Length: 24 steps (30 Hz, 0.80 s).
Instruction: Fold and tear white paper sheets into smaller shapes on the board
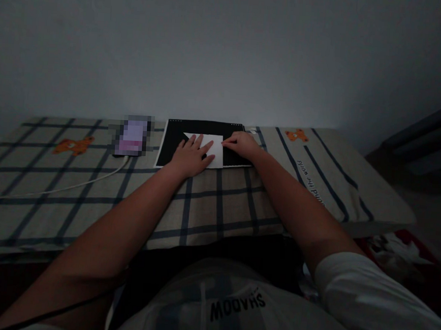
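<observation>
We press our left hand (191,158) flat and open on the white paper (217,147) on the black mat (169,150), our right hand (243,144) at its edge, grip impossible to tell, with seemingly only one corner folded.

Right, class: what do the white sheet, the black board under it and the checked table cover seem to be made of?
The white sheet: likely paper, matt and thin, lying flat with crisp edges.
The black board: perhaps card or plastic, smooth and matt with stiff straight edges; too dim to say.
The table cover: woven cloth, soft and matt, with printed checks, rounding softly over the edge.
</observation>
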### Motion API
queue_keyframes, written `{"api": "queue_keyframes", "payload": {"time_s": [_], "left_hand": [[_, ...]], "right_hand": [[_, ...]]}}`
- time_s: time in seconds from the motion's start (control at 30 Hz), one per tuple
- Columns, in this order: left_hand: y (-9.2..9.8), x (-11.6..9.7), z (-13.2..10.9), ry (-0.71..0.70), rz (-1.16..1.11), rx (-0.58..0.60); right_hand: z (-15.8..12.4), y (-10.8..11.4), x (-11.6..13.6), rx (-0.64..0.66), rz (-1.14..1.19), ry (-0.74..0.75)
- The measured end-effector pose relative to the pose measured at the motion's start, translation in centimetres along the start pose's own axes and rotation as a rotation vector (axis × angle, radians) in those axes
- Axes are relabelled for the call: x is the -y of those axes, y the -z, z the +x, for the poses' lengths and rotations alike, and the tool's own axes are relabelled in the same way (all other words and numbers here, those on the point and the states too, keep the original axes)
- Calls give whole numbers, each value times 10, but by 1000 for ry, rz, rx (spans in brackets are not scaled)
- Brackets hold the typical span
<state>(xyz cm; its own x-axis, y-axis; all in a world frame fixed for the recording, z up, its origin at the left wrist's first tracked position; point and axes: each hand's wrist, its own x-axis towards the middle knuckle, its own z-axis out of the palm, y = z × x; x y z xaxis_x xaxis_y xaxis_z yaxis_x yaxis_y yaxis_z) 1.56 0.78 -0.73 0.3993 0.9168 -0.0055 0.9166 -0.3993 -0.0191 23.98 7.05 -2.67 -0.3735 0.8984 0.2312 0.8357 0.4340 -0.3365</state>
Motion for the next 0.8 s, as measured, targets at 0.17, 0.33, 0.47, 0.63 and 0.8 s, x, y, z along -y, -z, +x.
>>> {"api": "queue_keyframes", "payload": {"time_s": [0.17,0.33,0.47,0.63,0.8], "left_hand": [[-1,0,1,-1,-6,10],[1,-1,-1,4,5,12],[4,-3,-2,11,9,24],[5,-4,-3,15,6,25],[3,-2,-2,6,4,18]], "right_hand": [[4,-2,0,-11,-15,-61],[7,-2,2,11,-68,-75],[5,-1,7,25,-90,-88],[3,0,9,1,-93,-80],[2,6,13,-19,-83,-4]]}}
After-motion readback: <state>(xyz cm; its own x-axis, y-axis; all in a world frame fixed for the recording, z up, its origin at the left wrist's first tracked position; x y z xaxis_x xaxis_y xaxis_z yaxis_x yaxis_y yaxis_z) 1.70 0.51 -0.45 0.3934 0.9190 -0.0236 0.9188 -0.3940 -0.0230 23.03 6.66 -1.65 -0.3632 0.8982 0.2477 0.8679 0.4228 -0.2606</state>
